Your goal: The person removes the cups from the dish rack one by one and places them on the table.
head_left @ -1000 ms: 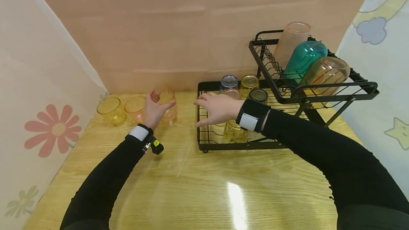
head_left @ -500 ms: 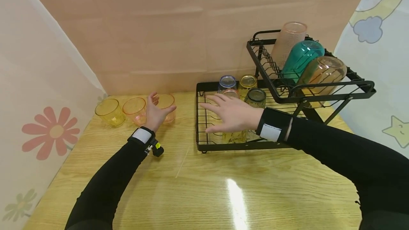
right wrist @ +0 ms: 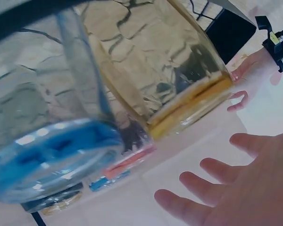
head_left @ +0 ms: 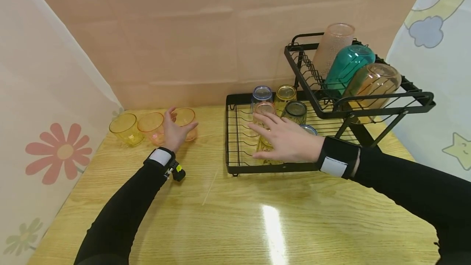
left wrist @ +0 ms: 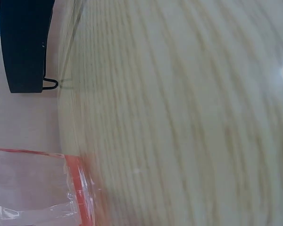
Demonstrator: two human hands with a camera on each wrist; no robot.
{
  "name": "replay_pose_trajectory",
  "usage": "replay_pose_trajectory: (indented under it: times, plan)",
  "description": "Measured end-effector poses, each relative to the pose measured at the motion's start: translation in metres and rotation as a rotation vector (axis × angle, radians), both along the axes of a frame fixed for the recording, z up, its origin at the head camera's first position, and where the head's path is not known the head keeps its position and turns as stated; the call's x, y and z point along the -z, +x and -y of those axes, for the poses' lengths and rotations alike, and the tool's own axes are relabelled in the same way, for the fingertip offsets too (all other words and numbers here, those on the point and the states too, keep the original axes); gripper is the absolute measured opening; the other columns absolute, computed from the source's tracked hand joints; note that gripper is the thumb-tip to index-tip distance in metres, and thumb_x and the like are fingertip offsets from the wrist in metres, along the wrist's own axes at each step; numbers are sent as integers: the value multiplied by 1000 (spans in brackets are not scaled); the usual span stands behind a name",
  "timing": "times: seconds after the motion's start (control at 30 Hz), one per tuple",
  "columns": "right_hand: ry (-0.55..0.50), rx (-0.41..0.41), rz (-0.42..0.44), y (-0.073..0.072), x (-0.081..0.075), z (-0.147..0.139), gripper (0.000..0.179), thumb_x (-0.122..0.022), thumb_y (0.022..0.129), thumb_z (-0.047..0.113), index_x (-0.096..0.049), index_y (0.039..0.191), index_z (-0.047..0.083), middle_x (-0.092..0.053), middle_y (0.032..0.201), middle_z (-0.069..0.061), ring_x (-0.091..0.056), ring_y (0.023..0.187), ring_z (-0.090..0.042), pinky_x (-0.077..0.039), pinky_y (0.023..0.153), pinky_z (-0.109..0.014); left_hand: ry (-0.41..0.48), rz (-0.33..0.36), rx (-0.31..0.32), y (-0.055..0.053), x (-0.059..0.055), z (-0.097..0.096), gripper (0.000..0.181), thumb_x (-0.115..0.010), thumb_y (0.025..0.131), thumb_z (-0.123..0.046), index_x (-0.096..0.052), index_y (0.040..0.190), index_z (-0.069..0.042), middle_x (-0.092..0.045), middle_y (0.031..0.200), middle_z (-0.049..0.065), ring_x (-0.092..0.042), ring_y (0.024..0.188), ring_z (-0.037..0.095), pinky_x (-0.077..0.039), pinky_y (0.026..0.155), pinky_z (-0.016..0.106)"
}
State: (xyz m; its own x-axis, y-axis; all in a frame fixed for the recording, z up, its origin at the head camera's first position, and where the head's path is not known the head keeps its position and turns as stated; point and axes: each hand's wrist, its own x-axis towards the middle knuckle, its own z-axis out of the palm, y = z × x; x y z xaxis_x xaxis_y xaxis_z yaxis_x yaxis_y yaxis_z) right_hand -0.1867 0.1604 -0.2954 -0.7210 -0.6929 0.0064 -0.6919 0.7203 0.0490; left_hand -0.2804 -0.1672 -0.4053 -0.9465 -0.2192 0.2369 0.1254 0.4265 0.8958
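Observation:
My left hand curls round a pink tumbler standing on the table, thumb along its near side. In the left wrist view that tumbler shows a red base band, with no fingers in sight. Left of it are another pink tumbler and a yellow tumbler, mouths up. My right hand spreads its fingers above upturned glasses in the rack, holding nothing. Nearest it in the right wrist view are an amber glass and a blue-based glass.
A black two-tier dish rack stands right of centre. Its upper tier holds a clear pinkish glass, a teal glass and an amber glass. Several upturned glasses, including a dark one, fill part of the lower tier.
My left hand has moved slightly left together with the pink tumbler, closer to the other pink one. My right hand has drawn back to the right over the rack, uncovering its left side.

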Motion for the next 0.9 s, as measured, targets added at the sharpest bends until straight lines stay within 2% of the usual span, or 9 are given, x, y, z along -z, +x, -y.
replay_pose_trajectory:
  times: [0.13, 0.23, 0.33, 0.43, 0.53, 0.7, 0.77, 0.9]
  plan:
    - [-5, 21, -4, 2, 5, -5, 83, -27, 81, 76, -16, 146, 26, -13, 150, -11, -16, 134, -31, -28, 95, -57, -52, 35, 2, 2, -3, 2, 89, -76, 71, -30, -22, 140, -13, -31, 134, 14, -30, 123, 31, -32, 94, 39]
    - [-3, 28, -13, 3, 9, -7, 84, -24, 80, 77, -18, 146, 25, -14, 149, -11, -16, 133, -31, -28, 95, -56, -144, 79, 12, 3, -7, 3, 90, -73, 74, -35, -19, 142, -13, -26, 139, 17, -29, 124, 33, -31, 95, 43]
    - [-15, 32, -11, 3, 11, -8, 83, -28, 81, 75, -19, 146, 24, -14, 149, -11, -17, 133, -31, -29, 94, -56, -257, 94, 36, 6, -12, 5, 89, -71, 75, -38, -19, 142, -10, -21, 141, 20, -26, 126, 34, -28, 97, 46]
    - [-18, 43, -1, 3, 13, -9, 82, -31, 82, 74, -18, 146, 24, -13, 149, -12, -17, 133, -32, -29, 94, -56, -357, 55, 78, 8, -21, 6, 86, -68, 78, -39, -20, 141, -7, -17, 142, 23, -20, 128, 37, -26, 98, 49]
    - [-16, 59, 20, 3, 15, -9, 83, -32, 82, 73, -15, 146, 24, -13, 149, -13, -17, 132, -34, -28, 95, -57, -457, -28, 111, 12, -31, 8, 84, -65, 79, -44, -22, 141, -7, -13, 143, 24, -14, 130, 40, -24, 98, 53]
    - [-31, 82, 37, 3, 23, -8, 82, -32, 84, 71, -16, 146, 22, -18, 147, -16, -23, 130, -35, -35, 91, -53, -617, -141, 113, 18, -53, 10, 87, -56, 79, -60, -23, 143, -10, -11, 146, 23, -11, 132, 40, -18, 100, 55]
    - [-41, 84, 32, 2, 25, -7, 81, -31, 84, 71, -19, 146, 19, -22, 145, -17, -27, 128, -35, -40, 87, -49, -648, -146, 110, 21, -61, 11, 88, -50, 79, -65, -23, 143, -11, -12, 146, 21, -11, 132, 39, -17, 100, 56]
    - [-51, 107, 16, 0, 30, -4, 80, -28, 85, 70, -25, 144, 16, -29, 140, -19, -33, 124, -35, -47, 74, -41, -644, -137, 132, 29, -73, 6, 86, -44, 81, -68, -22, 144, -14, -14, 147, 19, -13, 132, 38, -18, 100, 57]
